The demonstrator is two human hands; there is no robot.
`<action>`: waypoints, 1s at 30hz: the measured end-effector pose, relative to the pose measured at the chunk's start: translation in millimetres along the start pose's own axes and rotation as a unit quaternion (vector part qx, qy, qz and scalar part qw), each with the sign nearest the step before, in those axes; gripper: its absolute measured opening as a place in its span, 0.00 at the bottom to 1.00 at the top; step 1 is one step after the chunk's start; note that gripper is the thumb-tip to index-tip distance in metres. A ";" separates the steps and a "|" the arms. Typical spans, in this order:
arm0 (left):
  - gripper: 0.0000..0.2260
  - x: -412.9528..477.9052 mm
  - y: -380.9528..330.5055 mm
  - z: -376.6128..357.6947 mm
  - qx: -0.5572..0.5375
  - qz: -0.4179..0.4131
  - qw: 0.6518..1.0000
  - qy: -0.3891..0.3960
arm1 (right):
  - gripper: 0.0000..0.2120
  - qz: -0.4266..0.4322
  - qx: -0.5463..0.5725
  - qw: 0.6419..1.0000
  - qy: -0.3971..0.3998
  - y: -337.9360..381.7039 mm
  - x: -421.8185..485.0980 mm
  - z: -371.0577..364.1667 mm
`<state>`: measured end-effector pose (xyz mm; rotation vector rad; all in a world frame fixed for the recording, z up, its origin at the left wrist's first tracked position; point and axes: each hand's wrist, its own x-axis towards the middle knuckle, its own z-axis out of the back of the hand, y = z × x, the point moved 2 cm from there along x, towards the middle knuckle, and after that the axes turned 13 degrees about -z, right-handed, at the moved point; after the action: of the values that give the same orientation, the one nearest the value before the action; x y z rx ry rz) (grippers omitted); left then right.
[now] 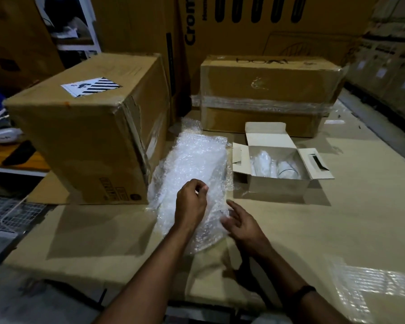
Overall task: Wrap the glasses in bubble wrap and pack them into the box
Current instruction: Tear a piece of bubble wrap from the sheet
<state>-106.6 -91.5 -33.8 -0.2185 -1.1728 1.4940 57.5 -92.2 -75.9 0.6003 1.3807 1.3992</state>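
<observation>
A long sheet of bubble wrap (pixel 194 164) lies on the cardboard-covered table (pixel 337 218), running away from me. My left hand (pixel 191 204) is over its near part, fingers curled, pinching the wrap between thumb and fingertips. My right hand (pixel 242 224) rests at the wrap's right edge with fingers spread and relaxed. To the right stands a small white box (pixel 278 183) with its flaps open. Inside it are a wrapped bundle (pixel 262 163) and a clear glass (pixel 287 171). Whether a glass lies under the wrap by my hands, I cannot tell.
A large brown carton (pixel 91 136) stands close on the left, touching the wrap. Another taped carton (pixel 267 97) sits behind the white box. Tall cartons (pixel 255 24) form a wall at the back. Shiny plastic film (pixel 372 284) lies at the near right.
</observation>
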 end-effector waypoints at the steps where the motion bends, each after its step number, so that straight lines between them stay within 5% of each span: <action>1: 0.04 -1.6 -0.8 -0.5 -0.005 0.001 1.000 -0.001 | 0.33 -0.021 0.014 1.000 -0.001 -4.1 -2.6 0.1; 5: 0.04 -7.9 0.1 -6.2 -0.040 0.006 0.999 0.029 | 0.08 -0.080 0.158 0.983 -0.047 1.4 -18.1 29.5; 11: 0.09 -33.6 -11.2 -35.0 0.064 -0.186 0.973 0.116 | 0.15 -0.175 0.248 0.948 -0.096 5.9 -40.5 122.3; 18: 0.23 -80.0 -42.7 -86.3 0.180 -0.229 0.909 0.296 | 0.03 -0.232 -0.060 0.952 -0.193 -18.5 -28.2 230.2; 23: 0.26 -93.0 -51.2 -119.7 0.259 -0.135 0.892 0.345 | 0.11 -0.213 -0.329 0.886 -0.246 -39.3 -6.1 262.4; 27: 0.21 -94.5 -57.0 -129.1 0.287 -0.132 0.894 0.317 | 0.21 -0.140 -0.362 0.858 -0.336 -37.5 -18.5 260.2; 30: 0.19 -91.7 -53.4 -121.1 0.273 -0.067 0.940 0.194 | 0.28 -0.018 -0.477 0.798 -0.369 -33.7 -32.0 234.5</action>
<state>41.3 -112.1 -94.2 -0.0457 -0.4233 1.5099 286.7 -30.7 -47.5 0.3446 -0.0119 1.3900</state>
